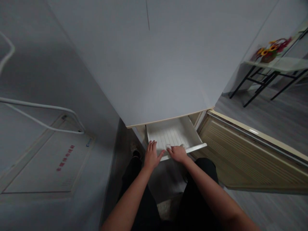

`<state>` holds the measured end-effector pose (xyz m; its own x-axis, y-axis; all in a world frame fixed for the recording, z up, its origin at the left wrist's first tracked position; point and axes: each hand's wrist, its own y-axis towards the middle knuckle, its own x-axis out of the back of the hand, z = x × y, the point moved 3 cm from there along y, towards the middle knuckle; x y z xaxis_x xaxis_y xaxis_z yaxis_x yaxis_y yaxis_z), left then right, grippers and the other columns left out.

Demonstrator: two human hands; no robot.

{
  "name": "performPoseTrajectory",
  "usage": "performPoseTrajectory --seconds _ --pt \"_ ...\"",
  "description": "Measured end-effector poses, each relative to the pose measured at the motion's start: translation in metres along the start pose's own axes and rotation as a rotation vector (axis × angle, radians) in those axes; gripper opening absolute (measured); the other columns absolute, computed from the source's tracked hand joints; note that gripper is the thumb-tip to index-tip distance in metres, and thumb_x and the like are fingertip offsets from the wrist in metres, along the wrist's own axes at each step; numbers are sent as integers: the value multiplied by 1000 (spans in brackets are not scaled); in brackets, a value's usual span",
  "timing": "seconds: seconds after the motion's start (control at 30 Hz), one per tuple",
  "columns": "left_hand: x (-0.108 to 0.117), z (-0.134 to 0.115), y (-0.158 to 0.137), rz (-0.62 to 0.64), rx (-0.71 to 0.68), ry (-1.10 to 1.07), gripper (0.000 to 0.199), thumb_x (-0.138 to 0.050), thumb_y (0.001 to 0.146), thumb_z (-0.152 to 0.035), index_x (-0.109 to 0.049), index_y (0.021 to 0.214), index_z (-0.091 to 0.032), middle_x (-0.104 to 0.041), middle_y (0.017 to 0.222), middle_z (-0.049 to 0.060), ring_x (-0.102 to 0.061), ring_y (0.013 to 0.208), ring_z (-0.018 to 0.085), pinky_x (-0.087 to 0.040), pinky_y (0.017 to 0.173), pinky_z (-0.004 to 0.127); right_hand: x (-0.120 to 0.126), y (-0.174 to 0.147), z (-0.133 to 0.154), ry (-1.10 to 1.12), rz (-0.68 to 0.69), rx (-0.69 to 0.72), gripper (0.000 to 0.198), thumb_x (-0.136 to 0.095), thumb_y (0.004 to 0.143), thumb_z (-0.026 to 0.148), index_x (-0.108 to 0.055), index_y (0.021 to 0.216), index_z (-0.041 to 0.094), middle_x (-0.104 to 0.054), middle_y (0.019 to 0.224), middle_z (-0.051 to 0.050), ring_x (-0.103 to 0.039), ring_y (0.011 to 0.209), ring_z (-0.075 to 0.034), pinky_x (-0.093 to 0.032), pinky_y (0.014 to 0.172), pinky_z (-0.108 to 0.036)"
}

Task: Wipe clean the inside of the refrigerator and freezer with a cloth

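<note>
The white ribbed plastic drawer [173,134] juts near from the pale fridge's base; the left hand [151,156] lies flat, fingers together, while the right hand [178,153] curls over its front edge (seemingly for grip).

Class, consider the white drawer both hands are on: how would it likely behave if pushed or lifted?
The white drawer looks like thin ribbed plastic and seems empty, so probably light yet stiff. With the left hand and right hand at its front edge, it should slide straight.
</note>
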<state>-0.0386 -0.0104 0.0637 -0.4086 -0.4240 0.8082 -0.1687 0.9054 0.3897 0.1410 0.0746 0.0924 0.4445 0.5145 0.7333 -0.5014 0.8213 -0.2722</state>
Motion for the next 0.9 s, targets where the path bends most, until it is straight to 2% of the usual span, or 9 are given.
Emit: performPoseTrajectory --seconds 0.1,0.17,0.23,0.3,0.43,0.53,0.6,0.77,0.9 --pt "0 0 -1 -10 -2 5 67 -50 101 -63 -48 144 -12 -59 149 26 -46 152 41 -45 120 62 30 5 -16 98 -136 -127 57 -32 110 53 -73 117 14 -74 116 -21 -69 117 -32 -51 103 -42" --pt "-2 2 -1 -15 -5 5 67 -49 101 -63 -48 144 -12 -59 149 25 -47 151 41 -46 119 62 62 2 -29 177 -395 -168 68 -11 110 42 -68 125 10 -72 121 -23 -66 121 -31 -52 102 -38" --pt "-3 3 -1 -26 -8 -1 66 -50 101 -63 -48 144 -13 -60 148 25 -47 150 41 -46 119 62 96 -6 -38 117 -682 -92 66 -8 107 33 -62 135 8 -67 131 -24 -61 128 -30 -50 107 -40" --pt "-4 4 -1 -36 -11 -12 66 -51 101 -63 -48 144 -13 -60 148 25 -48 150 41 -46 118 63 120 -12 -39 -104 -820 64 59 -20 104 30 -62 138 6 -59 141 -27 -53 139 -32 -44 116 -44" --pt "-3 3 -1 -23 -14 -30 65 -51 100 -63 -48 143 -14 -60 148 23 -48 150 41 -45 120 63 124 10 -44 -567 -546 316 52 -36 100 21 -66 141 6 -45 161 -23 -34 155 -34 -29 129 -49" --pt "-1 2 0 -14 -13 -31 64 -51 101 -62 -48 143 -15 -61 146 23 -48 150 41 -45 120 63 109 44 -66 -724 -205 207 55 -38 95 13 -67 141 1 -43 164 -24 -37 155 -33 -27 131 -46" --pt "0 2 0 -17 -11 -25 62 -52 101 -60 -48 143 -14 -61 146 23 -48 150 41 -46 119 63 101 62 -79 -753 -85 126 54 -43 92 13 -70 136 -2 -44 163 -26 -36 157 -32 -21 133 -44" --pt "3 4 0 -54 10 -40 52 -53 103 -53 -50 140 -18 -63 143 21 -52 146 38 -48 118 64 99 89 -93 -785 -111 101 56 -50 94 32 -73 131 -3 -43 164 -27 -27 161 -37 -4 136 -48" --pt "5 6 0 -69 42 -52 44 -54 103 -49 -52 135 -20 -63 143 20 -54 146 36 -49 118 63 105 105 -103 -737 -248 114 64 -37 96 17 -50 155 -6 -29 172 -23 -19 164 -34 -12 135 -50"
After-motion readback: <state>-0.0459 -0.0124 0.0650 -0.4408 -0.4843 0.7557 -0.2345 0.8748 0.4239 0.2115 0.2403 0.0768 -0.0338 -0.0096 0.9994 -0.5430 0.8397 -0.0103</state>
